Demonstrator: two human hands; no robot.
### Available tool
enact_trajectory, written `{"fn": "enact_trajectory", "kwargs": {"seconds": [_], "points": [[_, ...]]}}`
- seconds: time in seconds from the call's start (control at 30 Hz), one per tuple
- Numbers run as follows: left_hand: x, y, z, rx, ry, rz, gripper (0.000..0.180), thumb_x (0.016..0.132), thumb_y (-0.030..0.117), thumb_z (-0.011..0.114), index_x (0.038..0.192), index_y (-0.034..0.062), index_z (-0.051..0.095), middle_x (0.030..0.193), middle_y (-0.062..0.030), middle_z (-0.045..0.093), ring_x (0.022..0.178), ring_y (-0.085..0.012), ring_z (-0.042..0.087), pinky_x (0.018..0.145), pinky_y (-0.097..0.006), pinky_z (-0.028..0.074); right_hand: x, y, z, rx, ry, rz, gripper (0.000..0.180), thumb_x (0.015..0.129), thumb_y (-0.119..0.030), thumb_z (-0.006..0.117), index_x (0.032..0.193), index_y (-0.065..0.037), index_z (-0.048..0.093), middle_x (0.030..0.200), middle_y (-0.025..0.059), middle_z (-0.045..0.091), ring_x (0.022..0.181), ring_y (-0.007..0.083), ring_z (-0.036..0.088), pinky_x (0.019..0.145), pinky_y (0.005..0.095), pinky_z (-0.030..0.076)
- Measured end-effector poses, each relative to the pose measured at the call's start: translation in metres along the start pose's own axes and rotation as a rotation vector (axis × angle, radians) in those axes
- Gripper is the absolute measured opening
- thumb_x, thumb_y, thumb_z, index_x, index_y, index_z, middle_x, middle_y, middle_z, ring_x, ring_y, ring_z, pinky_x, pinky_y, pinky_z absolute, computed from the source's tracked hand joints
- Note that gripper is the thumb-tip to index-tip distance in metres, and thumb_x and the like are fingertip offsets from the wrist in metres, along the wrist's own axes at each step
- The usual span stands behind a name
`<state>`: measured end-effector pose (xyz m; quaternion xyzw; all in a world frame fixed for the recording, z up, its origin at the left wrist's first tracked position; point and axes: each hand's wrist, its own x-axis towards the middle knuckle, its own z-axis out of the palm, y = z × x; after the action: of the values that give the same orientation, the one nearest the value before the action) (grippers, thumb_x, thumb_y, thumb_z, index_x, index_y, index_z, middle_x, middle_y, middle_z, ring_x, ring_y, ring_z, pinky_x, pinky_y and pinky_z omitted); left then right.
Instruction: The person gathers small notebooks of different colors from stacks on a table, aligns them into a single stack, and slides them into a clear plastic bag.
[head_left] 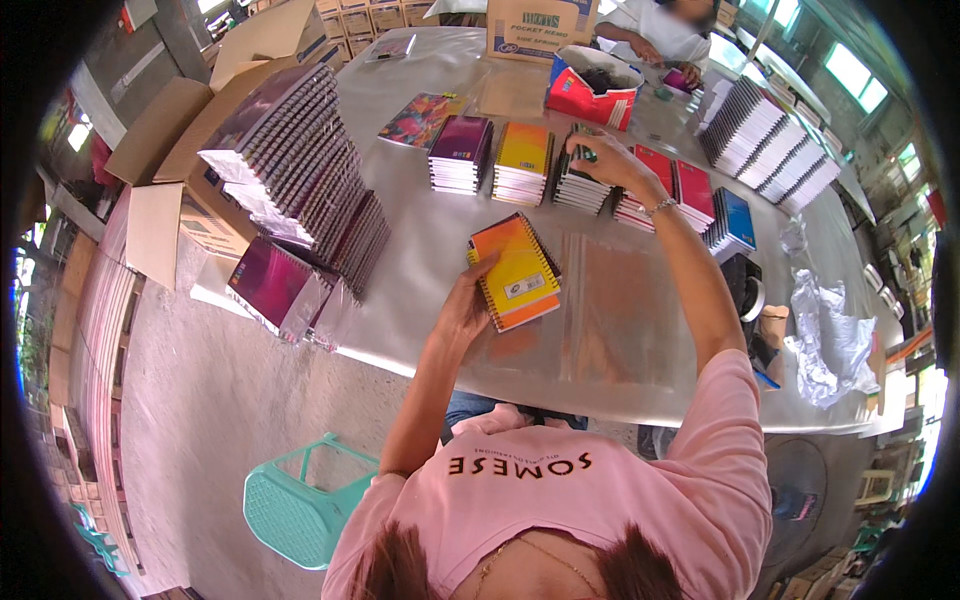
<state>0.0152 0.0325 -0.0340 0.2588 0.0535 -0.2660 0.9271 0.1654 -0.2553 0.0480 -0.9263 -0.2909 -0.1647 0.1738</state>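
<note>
My left hand (466, 305) is closed on a few small spiral notebooks (522, 285), with a yellow-orange cover on top and a darker one peeking out behind at the upper edge. They are held above the near part of the table. Farther off, my right hand (615, 165) reaches to a stack of dark green notebooks (582, 192), its fingers curled over the top one. Left of that stack stand a yellow-topped stack (524, 150) and a purple-topped stack (460, 150). To its right are red-topped stacks (693, 195) and a blue-topped stack (733, 220).
Tall piles of spiral notebooks (300, 160) rise at the left beside an open carton (195, 215); more notebook piles (770, 140) stand at the far right. A red-and-blue box (600, 110) and another person (665, 35) are across the table. Crumpled plastic (828, 340) lies right; a green stool (305, 500) stands below.
</note>
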Motion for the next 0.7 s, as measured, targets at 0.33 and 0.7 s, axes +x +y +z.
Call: {"fn": "enact_trajectory", "kwargs": {"seconds": [0.33, 0.7], "points": [[0.005, -0.005, 0.05, -0.058, -0.187, 0.018, 0.057, 0.091, 0.044, 0.058, 0.131, 0.0051, 0.045, 0.122, -0.0114, 0.057, 0.112, -0.0273, 0.058, 0.097, -0.043, 0.048, -0.06, -0.071, -0.029, 0.693, 0.831, 0.422, 0.025, 0.088, -0.012, 0.058, 0.11, 0.0, 0.058, 0.1, 0.0087, 0.062, 0.088, 0.016, 0.058, 0.075, 0.0316, 0.049], [0.004, -0.008, 0.058, 0.24, 0.05, 0.141, 0.044, 0.088, 0.032, 0.065, 0.119, 0.0055, 0.052, 0.107, -0.0095, 0.061, 0.098, -0.022, 0.062, 0.086, -0.038, 0.053, -0.088, -0.065, -0.002, -0.223, 0.588, 0.409, 0.021, 0.088, -0.021, 0.062, 0.104, -0.007, 0.06, 0.107, 0.0167, 0.058, 0.105, 0.0344, 0.051, 0.091, 0.0457, 0.04]]}}
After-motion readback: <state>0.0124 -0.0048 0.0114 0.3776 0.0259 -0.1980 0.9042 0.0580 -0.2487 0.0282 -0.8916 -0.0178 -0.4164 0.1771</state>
